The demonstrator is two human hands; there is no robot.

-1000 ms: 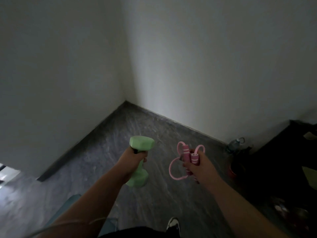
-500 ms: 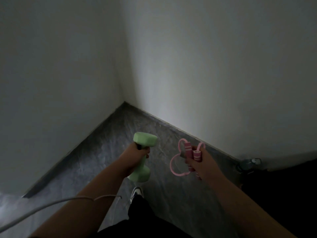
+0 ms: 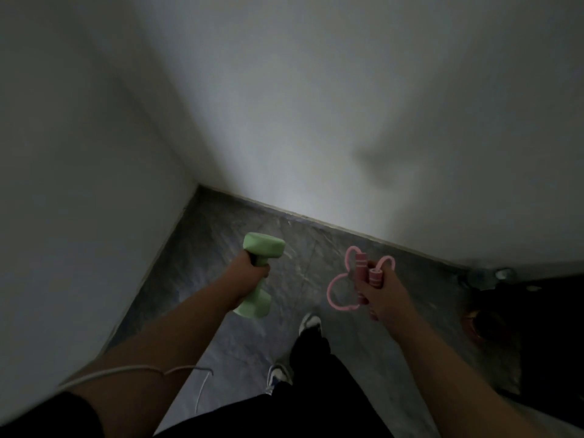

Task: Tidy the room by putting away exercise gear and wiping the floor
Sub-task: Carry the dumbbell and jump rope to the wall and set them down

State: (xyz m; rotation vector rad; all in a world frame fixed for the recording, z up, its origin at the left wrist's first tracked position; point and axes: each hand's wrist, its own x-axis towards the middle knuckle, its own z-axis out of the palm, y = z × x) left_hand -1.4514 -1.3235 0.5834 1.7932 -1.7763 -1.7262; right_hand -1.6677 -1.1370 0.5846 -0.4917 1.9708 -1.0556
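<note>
Dim room, head view looks down into a corner where two white walls [image 3: 316, 105] meet the gray marbled floor [image 3: 221, 248].

Both arms reach fwd and down, bare forearms, roughly parallel, elbows toward the lower corners of the view.

Left hand [image 3: 248, 279]: fingers wrapped tight round the middle bar of a green dumbbell [image 3: 259, 273], knuckles to the left, thumb side up. Dumbbell held near upright, tilted a bit; one head sticks out above the fist, the other below it. It hangs in the air above the floor, not touching it.

Right hand [image 3: 384, 295]: back of hand faces the camera, fingers curled round the two pink handles of a jump rope [image 3: 363, 276], handles side by side, pointing up and slightly away. Pink rope loops stick out above the handles and a bigger loop bulges to the left of the hand. Also held off the floor, well apart from the dumbbell.

Below: black trousers, two shoes [image 3: 309, 320] on the floor betw. the arms. A thin white cable [image 3: 126, 371] crosses the left forearm. Dark furniture [image 3: 537, 327] at right, detail too dark to tell.
</note>
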